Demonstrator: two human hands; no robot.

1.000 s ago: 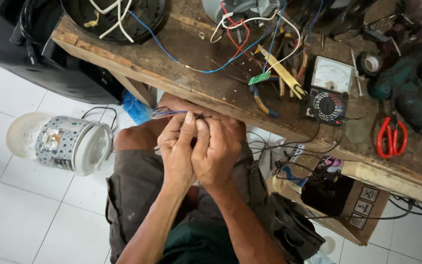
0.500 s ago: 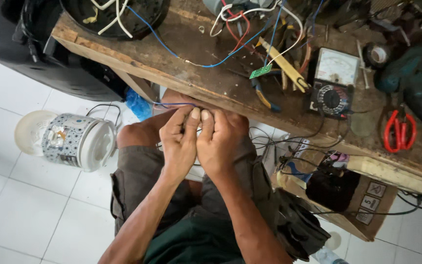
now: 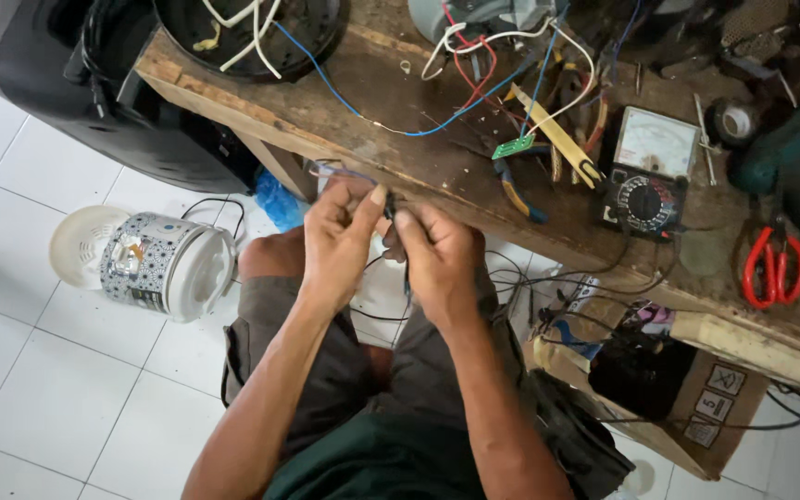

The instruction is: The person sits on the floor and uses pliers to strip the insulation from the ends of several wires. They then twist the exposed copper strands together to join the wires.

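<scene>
My left hand [image 3: 337, 243] and my right hand [image 3: 434, 259] meet over my lap, just below the front edge of the wooden workbench [image 3: 233, 106]. Both pinch the ends of thin wires [image 3: 391, 211] between thumb and fingertips. A thin bluish wire [image 3: 337, 171] loops up from my left fingers toward the bench edge. Below my right hand a thin black wire [image 3: 406, 282] hangs down. My fingers hide the wire ends themselves.
On the bench lie an analogue multimeter [image 3: 648, 171], red-handled scissors [image 3: 775, 270], pliers [image 3: 518, 193], a small green circuit board [image 3: 513, 146], tangled coloured wires [image 3: 474, 65] and a black pot [image 3: 252, 28]. A patterned rice cooker [image 3: 167, 267] lies on the tiled floor. A cardboard box [image 3: 710, 403] stands at right.
My hands stayed together on the wires and my fingers shifted slightly, with my left thumb now raised. The view moved a little; nothing was let go.
</scene>
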